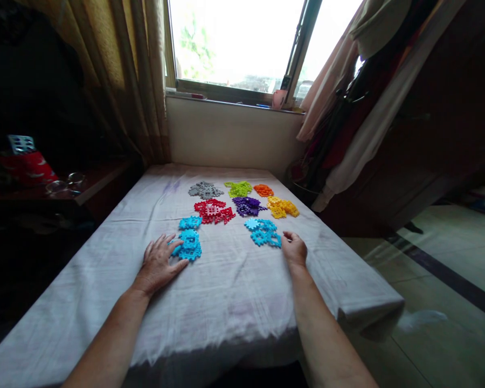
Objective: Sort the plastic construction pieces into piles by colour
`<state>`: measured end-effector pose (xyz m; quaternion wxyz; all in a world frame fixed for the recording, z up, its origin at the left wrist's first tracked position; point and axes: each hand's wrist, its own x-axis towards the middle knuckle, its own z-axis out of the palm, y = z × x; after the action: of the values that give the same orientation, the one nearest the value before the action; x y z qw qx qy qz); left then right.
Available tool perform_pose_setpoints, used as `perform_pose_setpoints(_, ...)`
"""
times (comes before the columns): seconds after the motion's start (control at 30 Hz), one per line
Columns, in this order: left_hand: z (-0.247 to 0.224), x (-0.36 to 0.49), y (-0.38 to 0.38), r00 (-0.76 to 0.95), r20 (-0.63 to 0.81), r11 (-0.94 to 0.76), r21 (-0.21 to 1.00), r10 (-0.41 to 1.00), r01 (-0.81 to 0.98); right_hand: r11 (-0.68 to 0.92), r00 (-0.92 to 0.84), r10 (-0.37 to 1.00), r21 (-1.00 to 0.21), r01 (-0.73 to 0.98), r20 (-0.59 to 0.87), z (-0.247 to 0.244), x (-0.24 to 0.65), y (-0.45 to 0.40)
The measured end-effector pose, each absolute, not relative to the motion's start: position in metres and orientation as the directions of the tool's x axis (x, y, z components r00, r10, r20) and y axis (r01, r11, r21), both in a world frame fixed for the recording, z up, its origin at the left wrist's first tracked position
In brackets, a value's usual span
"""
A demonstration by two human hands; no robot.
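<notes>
My left hand lies with fingers apart against the left side of a blue pile of notched plastic pieces. Curled in at the right edge of a second blue pile is my right hand; its thumb and fingers are pressed together, and whatever they hold is too small to make out. Behind the blue pieces lie a red pile, a purple pile and a yellow pile. Grey, lime green and orange piles form the back row.
The pieces rest on a table with a pale cloth. A wall and window stand behind it. Clothes hang at the right. At the left, glasses and a red container sit on a dark surface.
</notes>
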<state>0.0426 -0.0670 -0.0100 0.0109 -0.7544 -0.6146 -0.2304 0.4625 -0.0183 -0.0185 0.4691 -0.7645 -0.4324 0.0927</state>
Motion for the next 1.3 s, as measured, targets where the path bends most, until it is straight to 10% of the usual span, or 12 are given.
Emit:
perform_pose_setpoints(0.5,-0.011,0.051,-0.067,0.162,0.359,-0.275,0.290,0.919,0.917,-0.100,0.304,0.798,-0.384,0.918,0.520,-0.008,0.429,-0.036)
perform_pose_setpoints(0.9,-0.009,0.051,-0.070,0.235,0.365,-0.369,0.357,0.901,0.858,0.562,-0.427,0.817,-0.368,0.741,0.387,0.002,0.271,-0.038)
perform_pose_setpoints(1.13,-0.013,0.050,-0.068,0.221,0.407,-0.371,0.338,0.886,0.865,0.457,-0.262,0.853,-0.403,0.793,0.451,0.004,0.287,-0.038)
perform_pose_setpoints(1.3,-0.017,0.050,-0.065,0.201,0.443,-0.370,0.338,0.874,0.865,0.085,0.151,0.852,-0.416,0.905,0.502,0.007,0.356,-0.037)
